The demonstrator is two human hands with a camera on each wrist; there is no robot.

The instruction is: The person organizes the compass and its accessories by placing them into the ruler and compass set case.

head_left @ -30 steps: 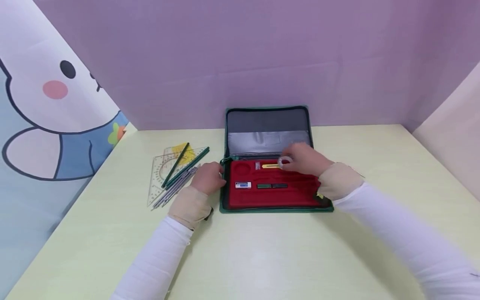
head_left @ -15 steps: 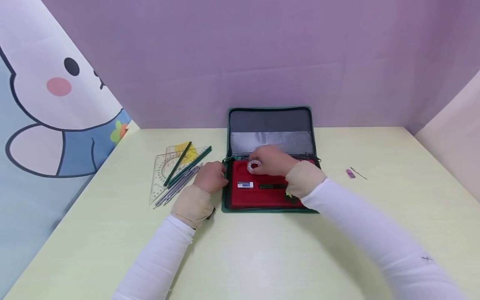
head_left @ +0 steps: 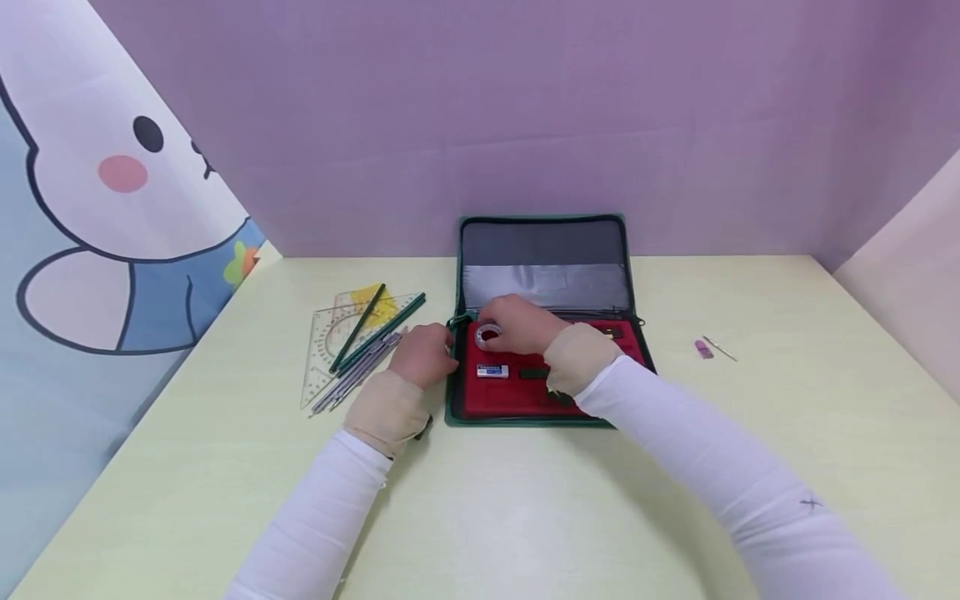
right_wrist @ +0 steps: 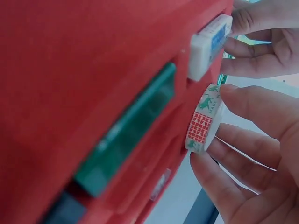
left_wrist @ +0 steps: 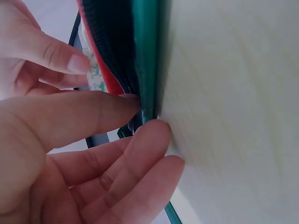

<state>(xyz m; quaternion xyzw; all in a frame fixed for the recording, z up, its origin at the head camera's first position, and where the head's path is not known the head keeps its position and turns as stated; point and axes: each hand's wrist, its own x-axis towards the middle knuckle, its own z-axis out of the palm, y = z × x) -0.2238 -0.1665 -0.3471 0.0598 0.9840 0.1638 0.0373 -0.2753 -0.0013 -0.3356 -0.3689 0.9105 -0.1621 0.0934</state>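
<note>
A green zip case [head_left: 543, 242] lies unfolded on the table, its lower half filled by a red moulded tray [head_left: 510, 402]. My right hand [head_left: 517, 323] pinches a roll of tape [right_wrist: 204, 119], white with green and red print, between thumb and fingers at the tray's upper left, right over the round recess. With thumb and fingers on either side, my left hand [left_wrist: 98, 144] grips the case's left edge [left_wrist: 145, 60]. A white and blue eraser [head_left: 492, 371] sits in the tray below the tape. Beside it a dark green piece [right_wrist: 128, 130] lies in its slot, partly behind my right wrist in the head view.
Left of the case, set squares [head_left: 318, 333], green pencils [head_left: 382, 332] and silver compasses [head_left: 356, 379] lie heaped together. To the right are a small purple piece [head_left: 703, 349] and a thin silver rod [head_left: 721, 348]. A purple backdrop [head_left: 525, 125] rises behind the table.
My right hand has carried the tape roll left across the tray, from its upper right to the upper left corner. The left hand keeps its grip on the case edge.
</note>
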